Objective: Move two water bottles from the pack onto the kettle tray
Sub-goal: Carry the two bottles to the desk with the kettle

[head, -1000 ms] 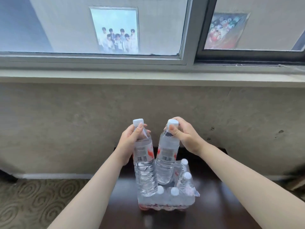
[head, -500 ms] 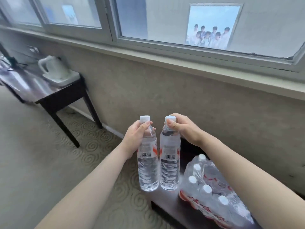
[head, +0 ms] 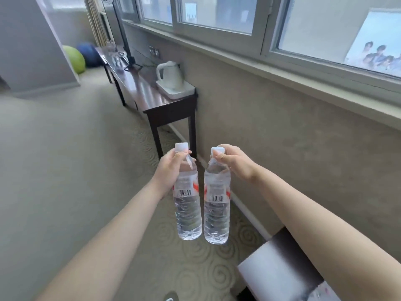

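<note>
Two bottles hang in the air over the carpet [head: 65, 170], one in each hand. The left hand [head: 171, 170] has its fingers curled shut around the neck and shoulder of the left bottle [head: 187, 205], thumb pressed just under the white cap. The right hand [head: 234, 161] pinches the right bottle [head: 217, 205] at its cap and neck, fingers closed over the top.

Both bottles are clear plastic, full of water, with ribbed lower bodies and a white label bearing a barcode and a red mark. Each stands near upright, cap up and base down, long axis vertical; the left one leans slightly, its base swung right. They hang side by side, close but apart.

Far off to the left, against the wall under the windows [head: 217, 16], a dark table [head: 165, 105] carries a white tray [head: 184, 92] with a white kettle [head: 170, 76] standing on it.

The right bottle's cap is mostly covered by fingers. At near right a dark surface [head: 280, 268] is blurred and cut off by the right forearm and the frame edge. Things at the table's far end are too small to name.
</note>
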A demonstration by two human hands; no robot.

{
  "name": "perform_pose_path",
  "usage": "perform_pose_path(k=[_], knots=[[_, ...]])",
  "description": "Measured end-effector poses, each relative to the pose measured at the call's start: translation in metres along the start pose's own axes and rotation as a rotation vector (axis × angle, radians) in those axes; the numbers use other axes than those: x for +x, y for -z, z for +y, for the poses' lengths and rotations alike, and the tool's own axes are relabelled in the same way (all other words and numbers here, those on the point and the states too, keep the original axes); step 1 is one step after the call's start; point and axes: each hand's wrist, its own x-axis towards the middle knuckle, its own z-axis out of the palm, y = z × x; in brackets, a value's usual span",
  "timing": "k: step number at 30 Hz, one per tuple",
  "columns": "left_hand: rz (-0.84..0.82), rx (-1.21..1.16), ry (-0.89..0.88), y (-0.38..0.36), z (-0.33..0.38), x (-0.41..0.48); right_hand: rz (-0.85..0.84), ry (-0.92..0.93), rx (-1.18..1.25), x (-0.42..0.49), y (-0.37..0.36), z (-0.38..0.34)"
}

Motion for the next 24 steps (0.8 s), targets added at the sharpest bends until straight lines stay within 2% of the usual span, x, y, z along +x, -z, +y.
perform_pose_path(k=[13, 24], knots=[[0.148, 0.043, -0.026, 0.188, -0.001, 0.148, -0.121, 0.064, -0.050, 0.236, -0.107, -0.056], [0.282, 0.041, -0.005, 0.276, -0.007, 0.256, -0.224, 0.111, -0.085, 0.399, -0.153, -0.071]])
